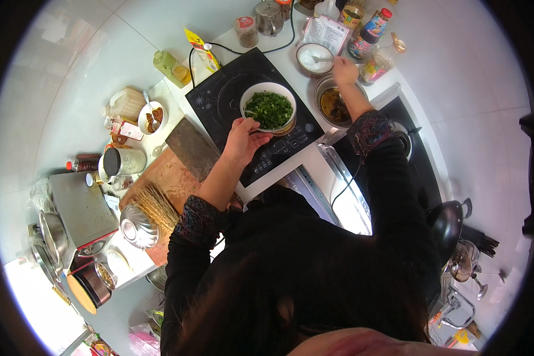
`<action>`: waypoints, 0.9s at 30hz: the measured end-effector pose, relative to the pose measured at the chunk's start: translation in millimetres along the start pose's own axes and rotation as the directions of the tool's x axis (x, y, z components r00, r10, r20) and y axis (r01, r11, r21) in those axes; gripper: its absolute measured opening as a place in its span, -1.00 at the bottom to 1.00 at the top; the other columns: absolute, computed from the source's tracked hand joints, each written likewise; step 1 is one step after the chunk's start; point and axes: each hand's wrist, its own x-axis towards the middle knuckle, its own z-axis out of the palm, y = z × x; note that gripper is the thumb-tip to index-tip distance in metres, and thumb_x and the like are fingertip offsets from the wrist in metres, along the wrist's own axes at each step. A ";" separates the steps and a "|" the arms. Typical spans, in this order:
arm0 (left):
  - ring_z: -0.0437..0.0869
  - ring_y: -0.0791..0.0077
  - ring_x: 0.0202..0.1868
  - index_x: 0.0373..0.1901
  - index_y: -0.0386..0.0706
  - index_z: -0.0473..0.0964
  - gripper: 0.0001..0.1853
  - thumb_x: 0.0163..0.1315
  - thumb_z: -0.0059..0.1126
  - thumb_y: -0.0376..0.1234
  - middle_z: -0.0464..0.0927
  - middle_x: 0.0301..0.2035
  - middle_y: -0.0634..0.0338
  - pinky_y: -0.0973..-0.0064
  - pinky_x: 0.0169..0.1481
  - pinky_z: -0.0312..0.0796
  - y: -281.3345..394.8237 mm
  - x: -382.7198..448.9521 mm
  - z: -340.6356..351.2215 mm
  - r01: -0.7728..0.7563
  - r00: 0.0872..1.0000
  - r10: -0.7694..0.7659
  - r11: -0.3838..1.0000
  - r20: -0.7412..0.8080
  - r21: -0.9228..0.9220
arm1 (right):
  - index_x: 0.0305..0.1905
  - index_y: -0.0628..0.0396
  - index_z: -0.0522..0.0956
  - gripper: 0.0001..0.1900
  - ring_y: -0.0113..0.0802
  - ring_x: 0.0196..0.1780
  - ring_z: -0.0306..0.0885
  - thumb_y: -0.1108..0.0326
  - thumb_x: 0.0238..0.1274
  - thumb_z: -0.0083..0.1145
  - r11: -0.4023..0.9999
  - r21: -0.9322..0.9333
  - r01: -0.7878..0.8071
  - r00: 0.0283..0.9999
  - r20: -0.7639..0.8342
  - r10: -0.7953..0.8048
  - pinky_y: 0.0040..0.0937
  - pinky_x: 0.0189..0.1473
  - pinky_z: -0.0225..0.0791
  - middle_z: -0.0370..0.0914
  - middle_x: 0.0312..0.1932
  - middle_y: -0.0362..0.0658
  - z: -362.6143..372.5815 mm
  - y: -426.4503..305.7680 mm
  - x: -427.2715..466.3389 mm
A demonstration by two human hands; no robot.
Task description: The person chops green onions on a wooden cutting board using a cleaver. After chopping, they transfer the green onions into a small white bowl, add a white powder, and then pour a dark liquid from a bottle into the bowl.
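My left hand [245,141] grips the near rim of a white bowl [244,95] filled with chopped green herbs [269,109]. The bowl is over the black induction cooktop [222,91]; whether it rests there or is lifted, I cannot tell. Farther right, my right hand [346,71] holds the handle of a spoon [322,59], its head in a bowl [299,61] of white granules. Just below that hand is a metal pot [319,95] with dark brown liquid and dark pieces in it, partly hidden by my right forearm.
Sauce bottles [369,35] and a glass bottle [380,64] stand behind the pot. A cleaver [193,147] lies by a wooden cutting board [169,164] with a straw brush [155,204]. A gas stove [420,164] is at right. A power cord [276,50] runs behind the cooktop.
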 end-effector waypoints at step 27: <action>0.65 0.12 -0.22 0.18 -0.22 0.11 -0.52 0.25 0.01 -0.43 0.46 -0.09 -0.08 0.29 -0.15 0.58 3.1 -27.6 -25.3 -0.102 0.989 0.115 0.986 0.091 -0.134 | -0.02 0.28 0.64 -0.75 -0.62 -0.30 0.44 0.31 0.42 0.15 0.574 0.732 -0.366 0.829 0.537 -0.157 -0.64 -0.21 0.33 0.61 -0.29 -0.25 -133.6 -162.5 -152.3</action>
